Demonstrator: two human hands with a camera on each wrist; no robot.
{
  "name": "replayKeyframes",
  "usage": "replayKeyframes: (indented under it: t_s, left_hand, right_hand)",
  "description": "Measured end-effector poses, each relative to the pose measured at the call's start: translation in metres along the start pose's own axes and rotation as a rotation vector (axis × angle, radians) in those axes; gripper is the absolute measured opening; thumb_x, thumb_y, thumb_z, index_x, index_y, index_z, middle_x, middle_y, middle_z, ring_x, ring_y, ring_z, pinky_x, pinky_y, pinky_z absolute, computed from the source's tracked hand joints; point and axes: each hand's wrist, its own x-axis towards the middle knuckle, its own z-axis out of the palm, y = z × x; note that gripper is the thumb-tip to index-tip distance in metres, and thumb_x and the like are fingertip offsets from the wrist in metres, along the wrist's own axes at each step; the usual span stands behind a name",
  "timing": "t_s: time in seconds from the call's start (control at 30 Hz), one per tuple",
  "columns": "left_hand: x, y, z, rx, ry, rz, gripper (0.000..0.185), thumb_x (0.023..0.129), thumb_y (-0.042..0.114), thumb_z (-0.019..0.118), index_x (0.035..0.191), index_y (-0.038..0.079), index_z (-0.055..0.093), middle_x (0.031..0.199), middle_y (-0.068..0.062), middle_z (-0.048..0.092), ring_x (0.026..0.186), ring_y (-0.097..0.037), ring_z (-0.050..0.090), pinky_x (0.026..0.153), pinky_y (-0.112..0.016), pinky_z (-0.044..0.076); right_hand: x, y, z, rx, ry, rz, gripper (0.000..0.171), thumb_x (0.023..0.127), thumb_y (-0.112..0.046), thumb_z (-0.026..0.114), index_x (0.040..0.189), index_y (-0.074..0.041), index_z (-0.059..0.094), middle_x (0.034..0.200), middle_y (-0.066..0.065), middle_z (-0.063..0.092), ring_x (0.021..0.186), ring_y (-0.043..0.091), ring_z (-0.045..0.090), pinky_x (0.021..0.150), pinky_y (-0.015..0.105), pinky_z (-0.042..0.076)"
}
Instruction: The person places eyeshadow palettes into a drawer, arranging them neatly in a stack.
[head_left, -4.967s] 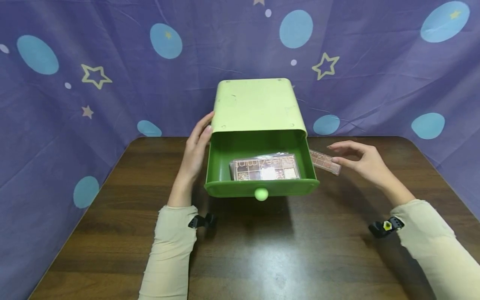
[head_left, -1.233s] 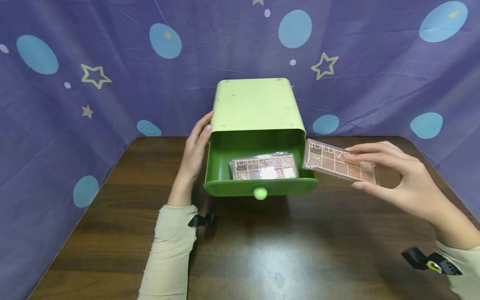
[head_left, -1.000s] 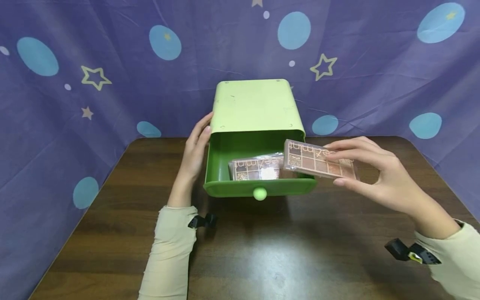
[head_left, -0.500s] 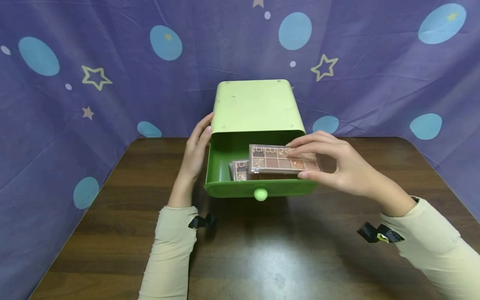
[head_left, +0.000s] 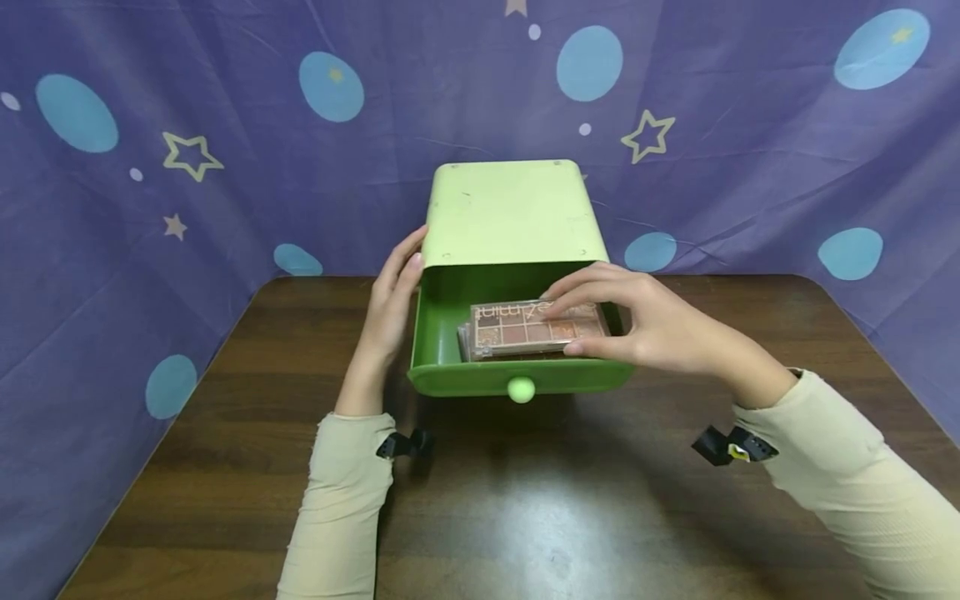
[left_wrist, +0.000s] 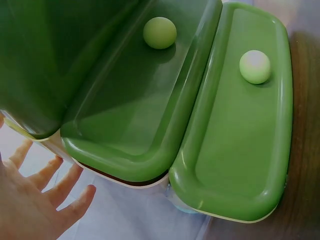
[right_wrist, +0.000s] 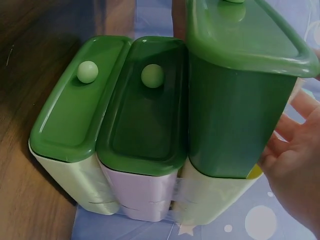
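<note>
A light green drawer cabinet stands at the back of the table, its top dark green drawer pulled out. My right hand pinches a clear eyeshadow palette low inside the drawer, over a second palette whose left edge shows. My left hand rests with straight fingers against the cabinet's left side. In the right wrist view the pulled-out drawer juts past two closed ones, with my right hand at its far side. The left wrist view shows my left hand's fingers spread beside the cabinet.
The brown wooden table runs bare from the drawer to its front edge. A purple cloth with blue dots and stars hangs behind and on both sides. The closed drawers have round pale knobs.
My right hand took the palette from the table right of the cabinet, carried it left and lowered it into the open drawer. The left hand has not moved.
</note>
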Motion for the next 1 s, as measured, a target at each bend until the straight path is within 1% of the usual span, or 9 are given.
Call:
replayKeyframes:
  t_s: [0.1, 0.37, 0.47, 0.53, 0.63, 0.73, 0.83, 0.9, 1.0]
  left_hand:
    - [0.000, 0.000, 0.000, 0.001, 0.001, 0.004, 0.049, 0.104, 0.028, 0.042, 0.150, 0.011, 0.044, 0.148, -0.003, 0.046, 0.120, -0.015, 0.049, 0.093, -0.033, 0.042]
    - [0.000, 0.000, 0.001, -0.003, -0.001, 0.000, 0.049, 0.104, 0.028, 0.043, 0.150, 0.012, 0.044, 0.149, -0.002, 0.045, 0.122, -0.015, 0.047, 0.095, -0.034, 0.041]
    - [0.000, 0.000, 0.000, 0.000, 0.000, -0.003, 0.048, 0.104, 0.029, 0.043, 0.150, 0.013, 0.044, 0.148, -0.002, 0.046, 0.122, -0.015, 0.048, 0.095, -0.034, 0.040]
    - [0.000, 0.000, 0.000, 0.000, 0.002, -0.002, 0.048, 0.104, 0.029, 0.043, 0.150, 0.013, 0.044, 0.148, -0.002, 0.046, 0.121, -0.015, 0.048, 0.095, -0.034, 0.041]
    - [0.000, -0.001, 0.000, -0.003, 0.003, 0.000, 0.048, 0.104, 0.029, 0.043, 0.150, 0.013, 0.044, 0.148, -0.002, 0.046, 0.120, -0.015, 0.048, 0.094, -0.034, 0.041]
    - [0.000, -0.002, 0.000, -0.014, 0.001, 0.002, 0.048, 0.104, 0.028, 0.043, 0.150, 0.012, 0.044, 0.148, -0.002, 0.046, 0.120, -0.015, 0.048, 0.095, -0.034, 0.041]
    - [0.000, -0.002, 0.000, -0.019, -0.002, 0.003, 0.048, 0.104, 0.028, 0.043, 0.150, 0.013, 0.044, 0.147, -0.002, 0.047, 0.121, -0.015, 0.048, 0.096, -0.034, 0.041]
    - [0.000, -0.003, 0.000, -0.021, -0.003, 0.005, 0.048, 0.104, 0.028, 0.042, 0.150, 0.012, 0.044, 0.147, -0.002, 0.047, 0.121, -0.015, 0.048, 0.096, -0.034, 0.041]
    - [0.000, -0.002, 0.000, -0.020, -0.003, 0.010, 0.048, 0.104, 0.027, 0.042, 0.149, 0.012, 0.044, 0.147, -0.003, 0.047, 0.121, -0.015, 0.048, 0.096, -0.034, 0.041]
  right_hand:
    - [0.002, 0.001, -0.001, 0.011, -0.029, 0.030, 0.036, 0.085, -0.016, 0.080, 0.119, -0.022, 0.072, 0.126, -0.009, 0.062, 0.120, 0.012, 0.052, 0.101, 0.031, 0.039]
    - [0.004, 0.002, -0.004, 0.027, -0.074, 0.063, 0.036, 0.082, -0.015, 0.083, 0.116, -0.022, 0.073, 0.127, -0.007, 0.061, 0.121, 0.014, 0.052, 0.101, 0.030, 0.039]
    - [0.004, 0.000, -0.004, 0.028, -0.069, 0.090, 0.034, 0.083, -0.017, 0.082, 0.115, -0.021, 0.073, 0.128, -0.005, 0.060, 0.121, 0.014, 0.051, 0.101, 0.033, 0.039]
    - [0.004, -0.002, -0.005, 0.023, -0.042, 0.103, 0.031, 0.085, -0.017, 0.080, 0.115, -0.019, 0.073, 0.129, -0.004, 0.061, 0.122, 0.015, 0.050, 0.102, 0.036, 0.038]
    - [0.002, -0.007, -0.005, 0.006, 0.030, 0.114, 0.031, 0.088, -0.014, 0.077, 0.118, -0.018, 0.071, 0.130, -0.004, 0.060, 0.124, 0.014, 0.049, 0.104, 0.038, 0.036]
    - [-0.003, -0.015, -0.004, -0.014, 0.150, 0.096, 0.032, 0.088, -0.007, 0.075, 0.118, -0.018, 0.071, 0.128, -0.006, 0.062, 0.123, 0.012, 0.050, 0.104, 0.033, 0.036]
    - [-0.010, -0.026, 0.001, 0.001, 0.306, 0.038, 0.036, 0.083, 0.002, 0.076, 0.115, -0.013, 0.073, 0.121, -0.002, 0.067, 0.116, 0.013, 0.055, 0.097, 0.026, 0.041]
    - [-0.013, -0.034, 0.006, 0.033, 0.404, -0.017, 0.035, 0.080, 0.007, 0.076, 0.111, -0.007, 0.073, 0.113, 0.003, 0.070, 0.110, 0.016, 0.060, 0.093, 0.027, 0.044]
    - [-0.019, -0.045, 0.015, 0.081, 0.513, -0.073, 0.025, 0.081, 0.004, 0.075, 0.106, 0.000, 0.074, 0.103, 0.008, 0.072, 0.100, 0.018, 0.064, 0.085, 0.027, 0.048]
